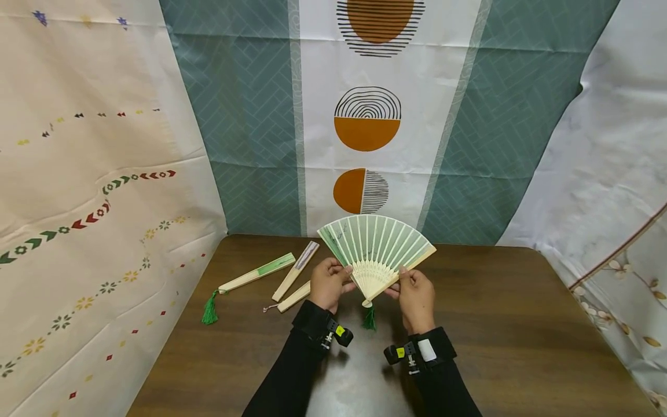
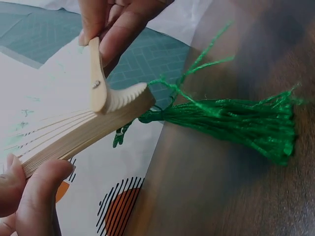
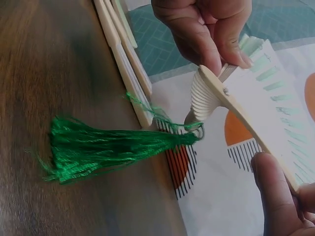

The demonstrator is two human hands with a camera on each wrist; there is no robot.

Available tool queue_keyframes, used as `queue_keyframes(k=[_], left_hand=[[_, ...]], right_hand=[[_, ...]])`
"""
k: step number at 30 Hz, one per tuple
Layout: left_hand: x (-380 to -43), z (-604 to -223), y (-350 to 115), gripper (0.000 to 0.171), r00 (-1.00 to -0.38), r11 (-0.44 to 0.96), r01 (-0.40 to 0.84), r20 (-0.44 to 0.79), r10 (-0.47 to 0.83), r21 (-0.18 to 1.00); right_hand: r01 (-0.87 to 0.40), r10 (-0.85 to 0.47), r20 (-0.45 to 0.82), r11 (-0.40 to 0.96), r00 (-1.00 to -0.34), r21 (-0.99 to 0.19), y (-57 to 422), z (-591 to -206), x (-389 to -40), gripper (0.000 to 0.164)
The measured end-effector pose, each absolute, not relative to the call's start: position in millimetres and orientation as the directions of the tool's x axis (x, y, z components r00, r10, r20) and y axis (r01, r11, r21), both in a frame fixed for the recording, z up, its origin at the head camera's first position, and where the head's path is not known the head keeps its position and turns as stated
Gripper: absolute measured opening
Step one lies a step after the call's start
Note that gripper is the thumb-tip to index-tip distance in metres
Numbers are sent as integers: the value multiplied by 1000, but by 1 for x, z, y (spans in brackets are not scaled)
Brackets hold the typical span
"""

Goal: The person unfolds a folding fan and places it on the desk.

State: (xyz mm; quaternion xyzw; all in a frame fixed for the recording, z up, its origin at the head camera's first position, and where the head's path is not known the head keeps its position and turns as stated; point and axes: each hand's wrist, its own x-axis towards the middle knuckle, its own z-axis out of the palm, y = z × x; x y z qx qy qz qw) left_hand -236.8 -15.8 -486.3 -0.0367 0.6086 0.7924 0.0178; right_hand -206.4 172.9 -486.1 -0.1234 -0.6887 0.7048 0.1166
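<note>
A green folding fan [image 1: 376,246] is spread wide above the table between both hands, its pale ribs meeting at a pivot at the bottom. The left hand [image 1: 329,284] pinches the fan's left edge between thumb and fingers. On the opposite side, the right hand [image 1: 417,295] pinches the right outer rib, thumb in front. From the pivot hangs a green tassel [image 2: 231,120], also plain in the right wrist view. Up close in the left wrist view, several ribs lie stacked together at the left hand's fingertips [image 2: 47,182].
Left of the hands on the brown wooden table [image 1: 495,324] lie a folded green fan [image 1: 260,272] with a green tassel [image 1: 210,310], a folded fan with a greyish leaf [image 1: 296,271], and another folded fan [image 1: 294,297] partly behind the left hand. Patterned cloths [image 1: 250,116] hang behind and beside the table.
</note>
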Motion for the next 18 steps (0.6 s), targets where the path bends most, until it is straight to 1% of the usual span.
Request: queue_keyframes(k=[9, 16, 18], left_hand=[[-238, -486, -16, 11, -996, -295, -67, -81, -35, 953], [-241, -489, -20, 14, -990, -400, -56, -102, -96, 915], [-243, -490, -20, 14, -988, -419, -54, -109, -107, 906]], right_hand=[[-5, 343, -11, -47, -939, -999, 171, -485, -205, 35], [-47, 344, -19, -181, -939, -982, 175, -486, -207, 35], [-45, 343, -27, -201, -939, -979, 176, -486, -207, 35]])
